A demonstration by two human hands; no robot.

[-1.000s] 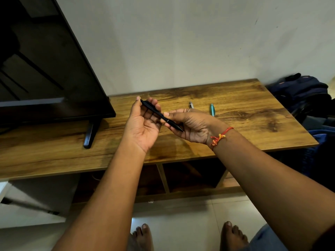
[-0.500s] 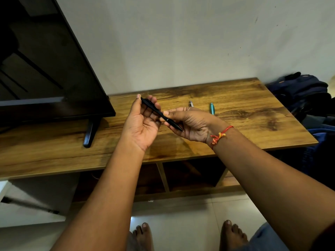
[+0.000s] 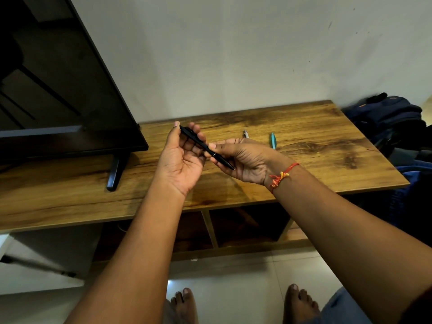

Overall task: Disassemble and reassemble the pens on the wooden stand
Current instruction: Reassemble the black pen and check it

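Both hands hold one black pen (image 3: 205,147) above the wooden stand (image 3: 304,164). My left hand (image 3: 181,160) grips its upper barrel between thumb and fingers, palm facing me. My right hand (image 3: 245,160) pinches the lower barrel, and the pen's tip points down to the right across its palm. Behind my right hand, two more pens lie on the stand: a white pen (image 3: 245,134), mostly hidden, and a teal pen (image 3: 273,140).
A black TV (image 3: 58,90) stands on the left of the stand on a black foot (image 3: 115,171). Dark bags (image 3: 392,122) lie to the right of the stand. Open shelves (image 3: 245,225) sit under the top. My bare feet (image 3: 233,305) are on the tiled floor.
Both hands with the black pen have stayed in nearly the same place; the grip looks the same.
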